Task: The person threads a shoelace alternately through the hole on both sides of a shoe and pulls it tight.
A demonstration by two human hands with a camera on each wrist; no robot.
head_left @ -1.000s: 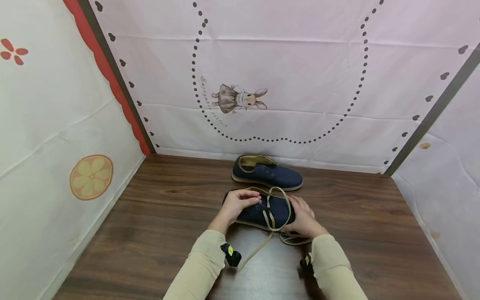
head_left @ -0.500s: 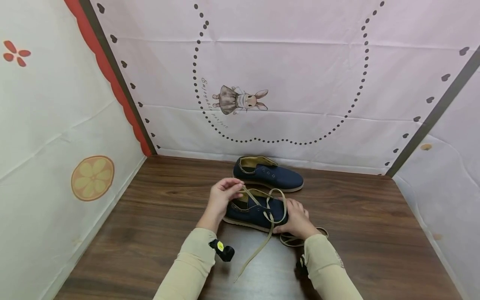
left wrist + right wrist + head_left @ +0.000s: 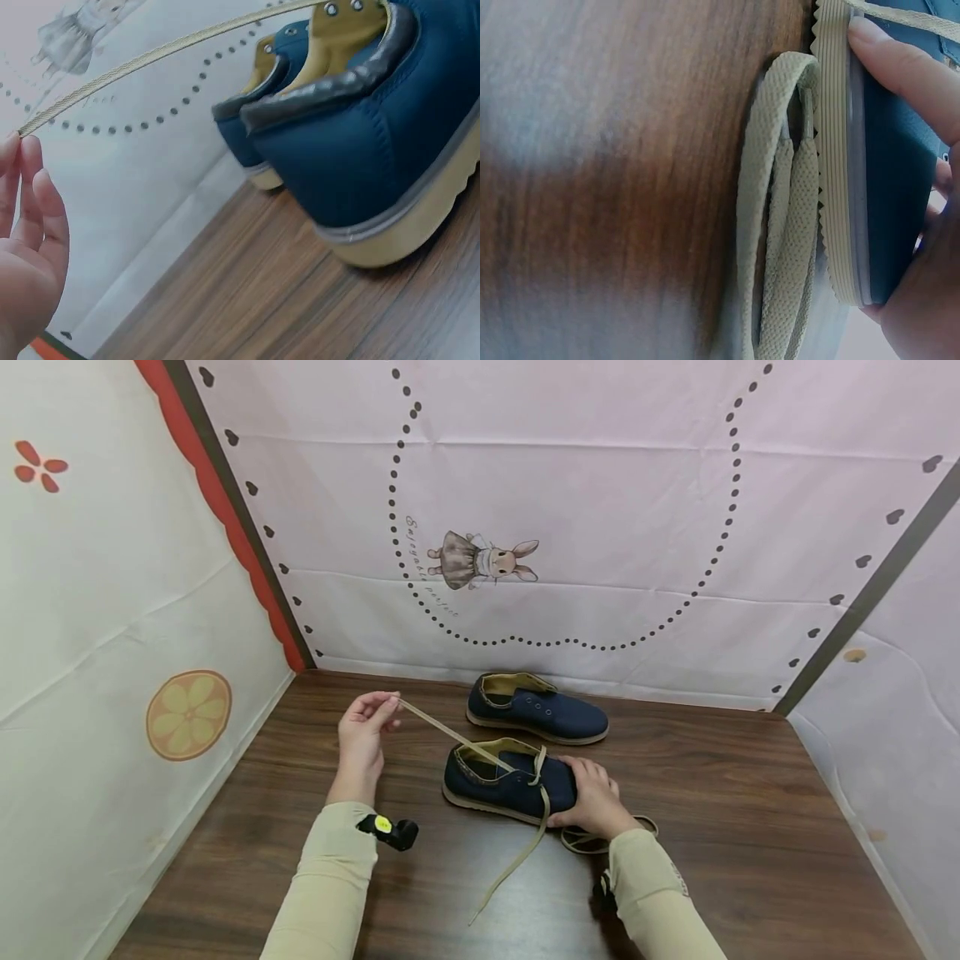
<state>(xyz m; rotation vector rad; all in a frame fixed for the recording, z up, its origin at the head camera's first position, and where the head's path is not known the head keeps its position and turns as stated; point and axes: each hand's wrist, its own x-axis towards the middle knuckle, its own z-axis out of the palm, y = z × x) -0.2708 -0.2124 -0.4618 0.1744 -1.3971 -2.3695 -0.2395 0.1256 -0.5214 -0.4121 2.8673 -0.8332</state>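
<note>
My left hand is out to the left, pinching a beige shoelace between thumb and fingertips. The lace runs in a nearly straight line down to an eyelet of the near navy shoe. Around that shoe's toe my right hand grips, its thumb on the side just above the ribbed sole in the right wrist view. The lace's other end trails from the eyelets down toward me on the table. In the left wrist view the shoe's padded heel collar faces the camera.
A second navy shoe, with bare eyelets, stands behind the first, close to the printed cloth wall. A folded spare lace lies on the brown wooden table beside the near shoe's toe.
My left hand has moved up and left from the eyelets, drawing the lace out. The big lace loop over the shoe has shrunk away. The right hand stays on the toe.
</note>
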